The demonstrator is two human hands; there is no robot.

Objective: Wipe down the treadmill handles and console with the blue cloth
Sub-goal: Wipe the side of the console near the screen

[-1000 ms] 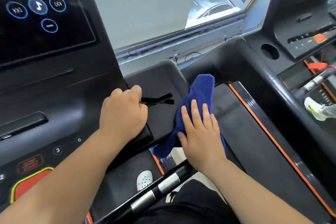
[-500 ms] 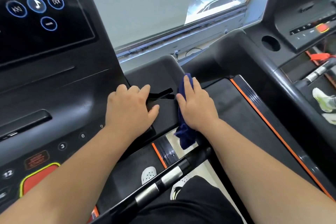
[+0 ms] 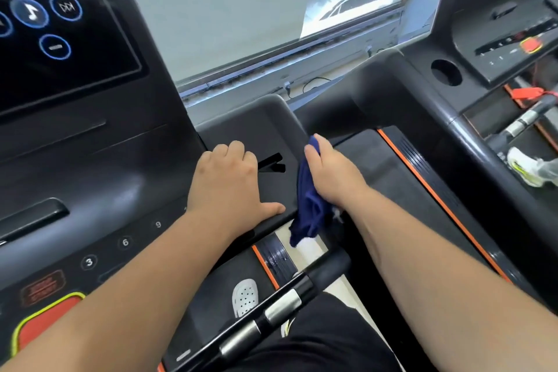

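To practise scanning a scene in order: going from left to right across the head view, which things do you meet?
Red button → left hand → blue cloth → right hand → round cup holder → white-and-yellow shoe.

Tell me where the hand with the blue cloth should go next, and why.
Probably slide the blue cloth toward you along the right edge of the side tray. The right hand holds it against that edge near the far end, and the left hand rests on the tray's top.
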